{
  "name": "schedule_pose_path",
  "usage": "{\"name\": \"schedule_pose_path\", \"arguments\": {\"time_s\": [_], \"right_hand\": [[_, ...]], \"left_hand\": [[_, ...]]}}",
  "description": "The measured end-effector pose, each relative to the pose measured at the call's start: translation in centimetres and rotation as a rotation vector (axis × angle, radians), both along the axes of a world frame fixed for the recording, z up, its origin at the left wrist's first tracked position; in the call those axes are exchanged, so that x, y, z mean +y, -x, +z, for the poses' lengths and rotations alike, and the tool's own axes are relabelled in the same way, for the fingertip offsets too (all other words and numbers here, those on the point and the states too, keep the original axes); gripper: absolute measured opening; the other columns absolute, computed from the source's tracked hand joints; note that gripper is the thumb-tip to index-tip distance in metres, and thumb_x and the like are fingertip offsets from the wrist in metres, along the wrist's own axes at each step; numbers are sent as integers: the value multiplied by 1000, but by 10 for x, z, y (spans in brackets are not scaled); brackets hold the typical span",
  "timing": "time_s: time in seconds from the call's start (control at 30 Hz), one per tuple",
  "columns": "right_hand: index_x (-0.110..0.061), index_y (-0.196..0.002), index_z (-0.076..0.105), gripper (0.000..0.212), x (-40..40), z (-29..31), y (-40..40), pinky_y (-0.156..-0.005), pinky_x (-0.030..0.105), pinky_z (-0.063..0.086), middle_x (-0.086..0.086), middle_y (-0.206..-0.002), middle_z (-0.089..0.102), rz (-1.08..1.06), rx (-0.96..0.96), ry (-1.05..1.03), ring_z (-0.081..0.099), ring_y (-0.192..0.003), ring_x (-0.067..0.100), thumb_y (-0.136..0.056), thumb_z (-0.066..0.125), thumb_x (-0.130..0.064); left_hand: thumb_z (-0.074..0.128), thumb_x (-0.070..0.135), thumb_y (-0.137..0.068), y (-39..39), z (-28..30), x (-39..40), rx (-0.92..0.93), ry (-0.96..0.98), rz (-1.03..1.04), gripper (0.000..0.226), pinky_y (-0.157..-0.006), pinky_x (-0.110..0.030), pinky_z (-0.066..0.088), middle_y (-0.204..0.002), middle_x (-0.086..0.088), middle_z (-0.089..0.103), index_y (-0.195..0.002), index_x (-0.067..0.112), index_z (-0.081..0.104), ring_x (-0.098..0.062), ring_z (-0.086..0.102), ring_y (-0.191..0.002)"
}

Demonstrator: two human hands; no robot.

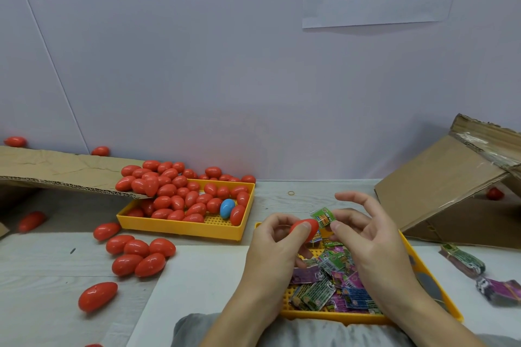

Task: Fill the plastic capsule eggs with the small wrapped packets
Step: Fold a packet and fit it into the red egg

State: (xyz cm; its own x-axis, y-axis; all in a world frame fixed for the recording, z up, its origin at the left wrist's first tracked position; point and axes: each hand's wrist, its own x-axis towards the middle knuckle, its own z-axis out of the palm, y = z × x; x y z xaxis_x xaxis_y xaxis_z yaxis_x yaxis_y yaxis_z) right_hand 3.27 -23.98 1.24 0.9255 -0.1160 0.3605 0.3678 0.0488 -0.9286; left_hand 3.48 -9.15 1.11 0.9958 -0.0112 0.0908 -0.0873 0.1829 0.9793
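Nearest, low centre, a grey cloth lap (310, 332) sits below the yellow perforated plastic tray (434, 298) of small wrapped packets (332, 284). Mid-frame, the left hand (279, 250) grips a red plastic capsule egg (306, 229); the right hand (375, 242) pinches a green foil packet (324, 217) against it. Both look light; the glossy egg seems slippery, best held round its middle.

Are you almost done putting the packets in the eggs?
Can't count finished ones: the red eggs beside the table's edge are closed, but filled or not doesn't show. In hand now: the left hand holds a red egg, and the right hand pinches a green packet at it. Left: many eggs in the far yellow tray, many packets in the near tray.
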Motion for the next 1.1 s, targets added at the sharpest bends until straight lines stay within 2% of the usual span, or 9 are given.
{"name": "schedule_pose_path", "arguments": {"time_s": [0.23,0.33,0.43,0.57,0.83,1.0,1.1], "right_hand": [[-24,-105,65,29,2,2,1,-81,44,58,6,-86,74,-40,-18,79,71,-86,24,-88,68,0],[-23,-103,65,29,2,1,1,-77,38,57,4,-85,74,-57,-23,96,71,-83,20,-87,69,1],[-25,-104,64,31,1,-1,1,-70,27,56,2,-86,74,-58,-32,121,71,-83,17,-86,71,1],[-23,-105,64,34,1,-1,-1,-66,21,55,1,-88,74,-51,-47,120,72,-83,16,-85,71,4],[-27,-103,64,37,2,-2,-1,-65,24,56,-2,-91,71,-45,-58,107,71,-79,17,-84,72,4],[-24,-104,65,36,1,-3,-2,-65,24,56,-1,-90,71,-25,-46,102,72,-79,19,-83,73,4],[-24,-103,66,36,1,-3,-1,-66,26,57,0,-90,71,-15,-37,108,72,-81,19,-82,74,3]], "left_hand": [[71,16,-90,0,1,1,-8,9,-11,11,-52,-25,49,-74,1,71,-96,7,67,-13,62,-60],[72,16,-89,1,1,0,-11,1,-15,11,-52,-25,49,-74,0,71,-94,8,67,-13,61,-60],[73,16,-88,2,1,1,-18,-8,-14,11,-53,-25,49,-73,1,71,-93,8,67,-13,61,-60],[74,16,-87,2,1,0,-11,-5,-8,13,-53,-25,48,-73,0,70,-94,7,68,-13,61,-60],[76,13,-86,2,1,0,-27,-24,-6,14,-49,-23,48,-77,-1,70,-96,6,70,-12,62,-64],[78,7,-83,3,1,0,-61,-50,2,17,-51,-20,49,-83,2,72,-97,11,69,-5,65,-67],[79,5,-82,4,1,0,-69,-50,4,20,-54,-19,50,-87,2,73,-97,13,68,-6,66,-70]]}}
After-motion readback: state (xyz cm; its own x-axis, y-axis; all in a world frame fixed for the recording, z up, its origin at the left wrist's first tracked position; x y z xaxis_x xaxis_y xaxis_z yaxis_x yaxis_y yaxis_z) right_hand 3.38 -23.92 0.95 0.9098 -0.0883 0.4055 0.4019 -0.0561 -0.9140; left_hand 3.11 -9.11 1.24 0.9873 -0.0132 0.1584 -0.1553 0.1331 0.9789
